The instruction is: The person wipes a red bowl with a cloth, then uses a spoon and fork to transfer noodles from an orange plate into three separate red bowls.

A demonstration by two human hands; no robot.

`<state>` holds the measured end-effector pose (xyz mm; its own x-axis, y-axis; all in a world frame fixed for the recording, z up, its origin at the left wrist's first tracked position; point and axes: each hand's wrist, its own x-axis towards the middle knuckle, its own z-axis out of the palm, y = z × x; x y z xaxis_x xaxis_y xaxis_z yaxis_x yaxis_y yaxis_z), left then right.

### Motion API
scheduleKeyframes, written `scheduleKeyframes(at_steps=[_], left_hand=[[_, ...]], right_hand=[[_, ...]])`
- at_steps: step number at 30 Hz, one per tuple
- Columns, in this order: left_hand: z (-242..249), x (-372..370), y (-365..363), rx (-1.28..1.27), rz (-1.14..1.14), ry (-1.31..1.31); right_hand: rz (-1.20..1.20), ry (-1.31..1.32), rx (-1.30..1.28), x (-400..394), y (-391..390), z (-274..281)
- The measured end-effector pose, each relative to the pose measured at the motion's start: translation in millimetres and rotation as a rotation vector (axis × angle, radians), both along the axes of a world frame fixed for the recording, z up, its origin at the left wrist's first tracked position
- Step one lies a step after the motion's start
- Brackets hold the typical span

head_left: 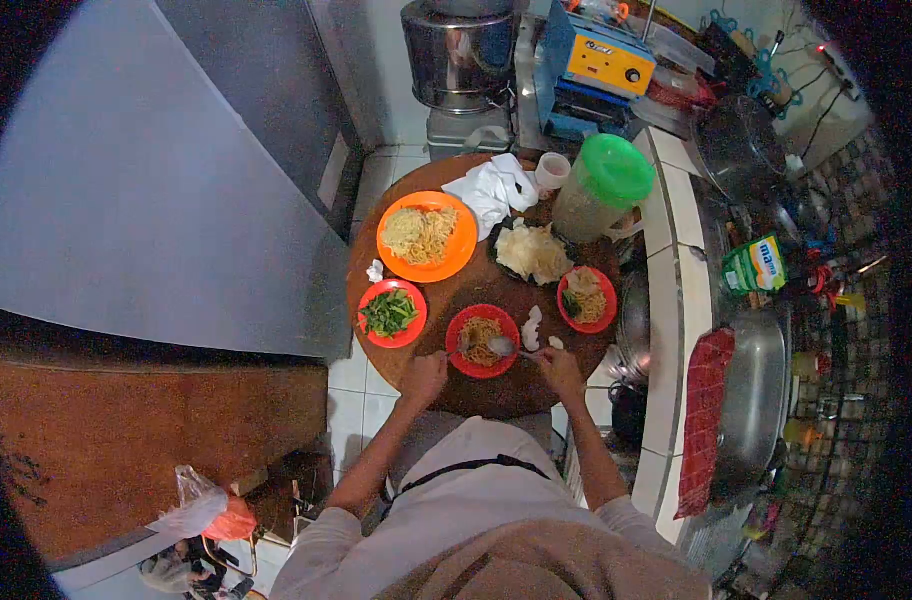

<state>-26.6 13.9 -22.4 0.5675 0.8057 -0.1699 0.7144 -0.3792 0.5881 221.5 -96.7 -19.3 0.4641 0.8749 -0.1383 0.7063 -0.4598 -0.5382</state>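
Observation:
A red plate of noodles (482,341) lies near the front edge of the round wooden table (431,385). My left hand (424,378) is closed on a utensil whose end reaches into the noodles from the left; its type is hard to make out. My right hand (559,371) grips a spoon (502,346), its bowl over the right part of the noodles. White scraps (532,328) lie between this plate and a smaller red plate with noodles (587,300). To the left is a red plate of green vegetables (388,313).
Behind are an orange plate of noodles (427,237), crackers (533,251), crumpled white cloth or paper (494,192), a cup (552,171) and a green-lidded pitcher (606,185). A tiled counter (666,330) with a red cloth (705,420) and a sink (754,400) stands right.

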Motion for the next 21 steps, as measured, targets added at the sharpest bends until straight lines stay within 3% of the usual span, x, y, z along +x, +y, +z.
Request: scheduleKeyframes(at_steps=[3, 7, 10, 12, 14, 16, 21], left_hand=[[5.3, 7.5, -2.0, -0.030, 0.015, -0.028], [13.1, 12.4, -5.6, -0.029, -0.085, 0.053], [9.7, 16.1, -9.1, -0.026, -0.108, 0.035], [5.6, 17.9, -10.4, -0.019, -0.122, 0.026], [3.2, 17.7, -11.3, -0.044, -0.125, 0.106], [10.4, 17.7, -12.9, -0.033, -0.090, 0.026], [0.3, 14.8, -12.6, -0.001, -0.086, -0.036]], right_hand=[[0.124, -0.094, -0.156, -3.8, 1.4, -3.9], [0.118, -0.204, -0.239, -16.5, 0.6, 34.2], [0.013, -0.179, -0.161, -11.8, -0.4, 42.2], [0.094, -0.251, 0.136, -6.6, -1.8, 45.2], [0.129, -0.210, 0.141, 0.3, 0.7, 51.5], [0.171, -0.170, 0.149, 4.1, 3.4, 60.1], [0.251, -0.295, 0.093, 11.8, 7.4, 46.2]])
